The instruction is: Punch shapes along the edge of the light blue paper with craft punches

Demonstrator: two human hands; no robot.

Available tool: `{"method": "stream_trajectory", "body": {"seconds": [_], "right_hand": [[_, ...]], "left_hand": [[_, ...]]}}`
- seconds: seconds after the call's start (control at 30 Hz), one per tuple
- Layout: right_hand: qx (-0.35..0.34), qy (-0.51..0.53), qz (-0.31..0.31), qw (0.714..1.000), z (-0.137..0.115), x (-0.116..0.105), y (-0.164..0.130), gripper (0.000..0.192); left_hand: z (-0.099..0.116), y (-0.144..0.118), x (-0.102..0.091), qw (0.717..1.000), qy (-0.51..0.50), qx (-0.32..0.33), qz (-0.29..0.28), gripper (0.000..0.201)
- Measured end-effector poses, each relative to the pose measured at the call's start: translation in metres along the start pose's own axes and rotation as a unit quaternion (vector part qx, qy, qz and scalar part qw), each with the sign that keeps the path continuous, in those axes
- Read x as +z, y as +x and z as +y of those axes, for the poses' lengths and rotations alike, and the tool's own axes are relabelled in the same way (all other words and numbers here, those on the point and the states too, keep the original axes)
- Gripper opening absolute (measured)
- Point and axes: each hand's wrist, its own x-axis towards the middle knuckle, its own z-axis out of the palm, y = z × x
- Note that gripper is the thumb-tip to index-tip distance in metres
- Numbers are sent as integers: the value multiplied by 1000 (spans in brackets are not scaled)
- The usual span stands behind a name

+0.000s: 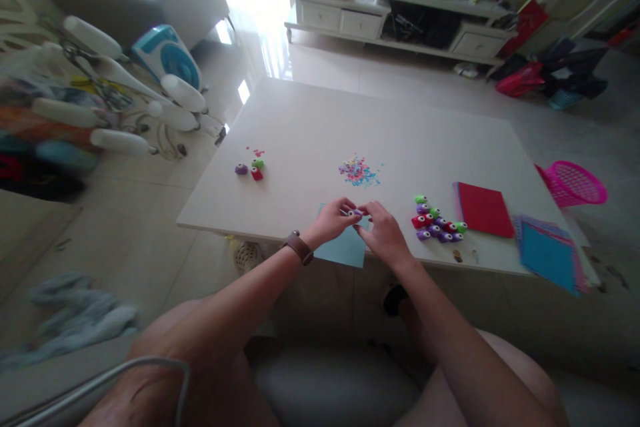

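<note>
Near the table's front edge, my left hand [336, 221] is closed around a small purple craft punch [355, 213] with a white round button. My right hand [383, 230] pinches at the upper right edge of a light blue sheet of paper [345, 248], its fingertips beside the punch. The sheet lies under both hands and reaches past the table's edge. Fingers partly hide where punch and paper meet. Just beyond my hands is a pile of tiny coloured paper cutouts [359, 171].
More purple, red and green punches [435, 221] cluster on the right; a purple punch [241, 169] and others stand left. Red paper [484, 210] and blue paper [547, 253] lie in stacks at the right end of the white table [310, 120]. A pink basket [580, 183] stands beyond.
</note>
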Motion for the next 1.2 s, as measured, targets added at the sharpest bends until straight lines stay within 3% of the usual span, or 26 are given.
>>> {"method": "stream_trajectory", "body": {"seconds": [0.1,0.2,0.33,0.47,0.63,0.9,1.03,1.2], "right_hand": [[-6,-17,-15,1000,-1,5,-4,26],[-33,-42,-58,997,-5,12,-10,24],[-67,-73,-118,988,-15,20,-19,20],[-82,-108,-172,976,-29,24,-27,17],[-95,-151,-213,961,-40,29,-36,13],[-96,-170,-247,949,-44,29,-40,11],[-71,-187,-235,951,-46,32,-41,15],[-34,-184,-247,951,-45,36,-41,21]], "left_hand": [[-6,-4,-39,991,125,-22,41,19],[-11,-12,-82,938,328,-61,92,14],[-13,-25,-112,885,444,-93,110,29],[-9,-30,-112,861,485,-63,141,31],[-17,-25,-111,877,469,-63,79,20],[-29,-20,-129,864,483,-74,125,43],[-17,-22,-107,875,474,-32,90,38],[-6,-26,-70,895,444,46,-11,36]]}}
